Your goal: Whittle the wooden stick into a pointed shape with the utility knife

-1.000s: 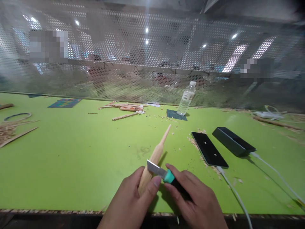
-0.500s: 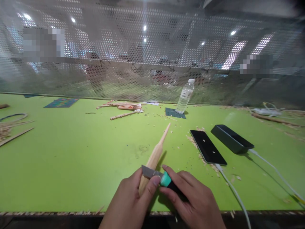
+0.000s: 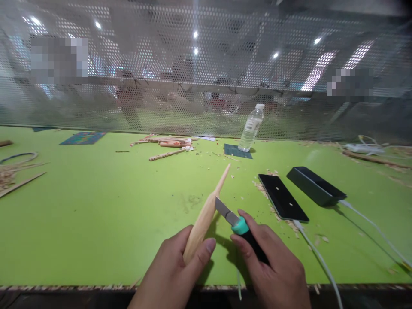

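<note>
A pale wooden stick (image 3: 202,219), carved to a narrow pointed end, slants away from me above the green table (image 3: 96,223). My left hand (image 3: 180,266) is closed round its thick near end, thumb along the right side. In my right hand (image 3: 273,262) is a utility knife (image 3: 246,234) with a black and turquoise handle, gripped between thumb and fingers. Its blade reaches up and left, the tip at the stick's right side just below the narrow part. Whether the edge touches the wood I cannot tell.
Right of my hands lie a black phone (image 3: 283,197) and a dark block-shaped device (image 3: 317,185), both with white cables, among wood shavings. Farther back, a water bottle (image 3: 251,128) stands on a dark sheet (image 3: 230,150). Carved sticks (image 3: 169,154) lie before the perforated metal screen (image 3: 180,98).
The knife has moved from across the stick's thick part, near my left thumb, forward and right to its shoulder. My right hand has shifted slightly right, away from the left hand.
</note>
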A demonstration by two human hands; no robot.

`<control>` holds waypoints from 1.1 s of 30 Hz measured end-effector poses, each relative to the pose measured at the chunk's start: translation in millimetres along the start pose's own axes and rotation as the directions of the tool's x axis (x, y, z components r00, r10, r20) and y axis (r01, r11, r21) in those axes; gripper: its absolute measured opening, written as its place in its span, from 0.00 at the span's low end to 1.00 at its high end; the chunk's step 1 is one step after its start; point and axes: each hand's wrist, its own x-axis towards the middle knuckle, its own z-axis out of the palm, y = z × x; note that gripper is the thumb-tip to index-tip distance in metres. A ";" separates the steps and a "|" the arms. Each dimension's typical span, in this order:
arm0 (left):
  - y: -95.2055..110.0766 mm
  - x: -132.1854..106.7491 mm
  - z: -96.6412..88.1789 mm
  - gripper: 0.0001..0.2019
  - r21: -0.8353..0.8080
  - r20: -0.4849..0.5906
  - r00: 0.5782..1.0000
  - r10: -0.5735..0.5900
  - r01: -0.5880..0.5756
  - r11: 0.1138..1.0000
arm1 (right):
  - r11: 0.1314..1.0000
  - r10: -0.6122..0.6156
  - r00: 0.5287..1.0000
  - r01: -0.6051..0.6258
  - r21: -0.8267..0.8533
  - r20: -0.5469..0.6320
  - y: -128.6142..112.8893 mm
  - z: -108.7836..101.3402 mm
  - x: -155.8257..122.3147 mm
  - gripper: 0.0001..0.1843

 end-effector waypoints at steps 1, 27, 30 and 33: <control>-0.2 -0.1 -1.8 0.26 -0.046 0.028 1.000 -0.004 0.005 0.999 | 1.000 -0.010 1.000 0.010 -0.002 0.008 0.3 0.5 -0.1 0.21; 1.5 1.9 3.0 0.22 -0.023 -0.025 0.999 0.034 -0.035 0.999 | 0.944 -0.330 0.931 0.322 0.074 0.158 2.6 -4.8 1.7 0.22; 1.4 -1.3 4.6 0.25 -0.039 -0.001 1.000 0.002 -0.002 0.999 | 0.978 -0.199 0.974 0.191 0.083 0.106 3.4 -4.9 1.3 0.22; -0.3 -3.0 3.8 0.27 -0.025 0.027 0.999 -0.036 0.037 0.999 | 0.994 -0.088 0.996 0.086 0.067 0.029 3.6 -3.3 -0.3 0.21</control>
